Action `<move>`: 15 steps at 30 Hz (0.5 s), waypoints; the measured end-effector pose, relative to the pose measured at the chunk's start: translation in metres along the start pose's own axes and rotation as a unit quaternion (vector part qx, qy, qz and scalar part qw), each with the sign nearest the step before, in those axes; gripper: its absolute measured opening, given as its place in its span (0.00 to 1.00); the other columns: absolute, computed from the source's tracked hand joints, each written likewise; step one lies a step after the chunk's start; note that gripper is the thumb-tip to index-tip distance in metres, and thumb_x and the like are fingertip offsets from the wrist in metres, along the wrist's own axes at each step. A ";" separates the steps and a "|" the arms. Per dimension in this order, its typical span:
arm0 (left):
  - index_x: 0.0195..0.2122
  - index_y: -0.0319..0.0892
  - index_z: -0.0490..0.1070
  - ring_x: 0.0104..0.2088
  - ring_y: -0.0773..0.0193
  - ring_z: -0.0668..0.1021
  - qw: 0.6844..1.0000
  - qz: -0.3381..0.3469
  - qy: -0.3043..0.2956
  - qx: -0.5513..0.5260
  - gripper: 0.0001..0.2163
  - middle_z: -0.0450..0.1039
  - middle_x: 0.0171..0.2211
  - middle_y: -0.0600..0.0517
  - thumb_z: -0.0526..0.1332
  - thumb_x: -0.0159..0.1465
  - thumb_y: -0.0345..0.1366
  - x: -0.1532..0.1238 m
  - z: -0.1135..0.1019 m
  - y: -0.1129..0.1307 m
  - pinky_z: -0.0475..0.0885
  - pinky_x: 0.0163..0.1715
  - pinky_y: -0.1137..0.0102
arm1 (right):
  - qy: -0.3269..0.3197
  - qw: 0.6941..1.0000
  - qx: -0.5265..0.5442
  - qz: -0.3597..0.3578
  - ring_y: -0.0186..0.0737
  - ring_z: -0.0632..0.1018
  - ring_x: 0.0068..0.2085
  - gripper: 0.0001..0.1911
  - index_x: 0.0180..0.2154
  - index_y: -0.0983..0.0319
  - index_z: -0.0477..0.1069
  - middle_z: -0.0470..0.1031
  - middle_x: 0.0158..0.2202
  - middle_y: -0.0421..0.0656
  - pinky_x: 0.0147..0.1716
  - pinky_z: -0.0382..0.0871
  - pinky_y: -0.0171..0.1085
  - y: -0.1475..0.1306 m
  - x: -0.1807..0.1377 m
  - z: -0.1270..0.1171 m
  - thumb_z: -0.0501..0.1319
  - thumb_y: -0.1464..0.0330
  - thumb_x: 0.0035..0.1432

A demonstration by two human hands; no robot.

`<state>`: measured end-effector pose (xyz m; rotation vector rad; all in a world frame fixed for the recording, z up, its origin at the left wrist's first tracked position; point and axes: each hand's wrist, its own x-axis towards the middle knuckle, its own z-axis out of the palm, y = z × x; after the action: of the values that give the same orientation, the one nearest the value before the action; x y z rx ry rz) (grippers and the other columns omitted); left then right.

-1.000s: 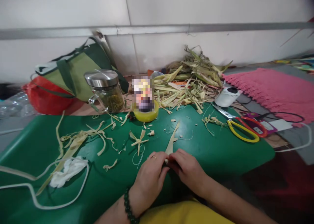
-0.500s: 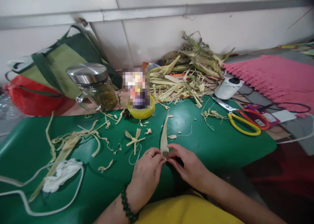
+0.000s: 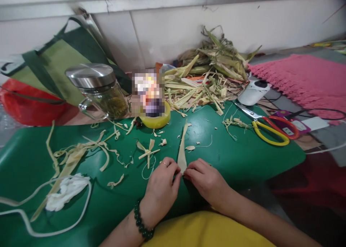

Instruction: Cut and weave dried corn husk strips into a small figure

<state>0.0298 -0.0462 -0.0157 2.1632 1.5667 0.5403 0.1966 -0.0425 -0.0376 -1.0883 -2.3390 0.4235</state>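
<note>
A pale, pointed strip of corn husk (image 3: 182,149) stands out from between my hands, its narrow tip aimed away from me over the green table top (image 3: 232,164). My left hand (image 3: 163,184) pinches the husk's wide near end from the left, thumb against fingers. From the right, my right hand (image 3: 207,178) pinches the same end, its fingertips close to the left ones. The fingers hide the very end of the strip. Just left of it lies a small knotted husk piece (image 3: 147,153) with several arms, beside a loop of thin thread (image 3: 149,171).
Red-and-yellow scissors (image 3: 266,126) lie on the right, below a white device (image 3: 254,92). A heap of husks (image 3: 200,83) sits at the back, near yellow tape (image 3: 156,120) and a glass jar (image 3: 101,95). White tissue (image 3: 67,193) and a white cable (image 3: 54,232) lie left.
The dark round spot seen at the husk's near end is no longer visible. My right fingers have curled in more closely around that end. The view has shifted slightly.
</note>
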 end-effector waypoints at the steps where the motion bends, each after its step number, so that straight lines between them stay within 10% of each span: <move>1: 0.31 0.42 0.71 0.31 0.64 0.76 1.000 0.009 0.001 0.000 0.06 0.71 0.34 0.50 0.55 0.59 0.27 -0.001 0.000 0.000 0.72 0.29 0.71 | 0.001 1.000 -0.002 0.001 0.37 0.68 0.32 0.12 0.30 0.63 0.70 0.70 0.29 0.44 0.29 0.65 0.35 0.000 0.000 0.001 0.51 0.71 0.64; 15: 0.36 0.44 0.74 0.29 0.61 0.78 0.971 0.127 0.058 0.196 0.09 0.76 0.42 0.46 0.55 0.60 0.27 -0.012 -0.001 0.000 0.72 0.24 0.71 | 0.008 1.000 0.000 0.019 0.36 0.68 0.32 0.13 0.31 0.62 0.70 0.70 0.30 0.44 0.29 0.63 0.33 0.001 -0.001 0.004 0.49 0.71 0.65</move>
<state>0.0262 -0.0577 -0.0158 2.6991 1.5712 0.4706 0.1956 -0.0426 -0.0414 -1.1332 -2.3077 0.4271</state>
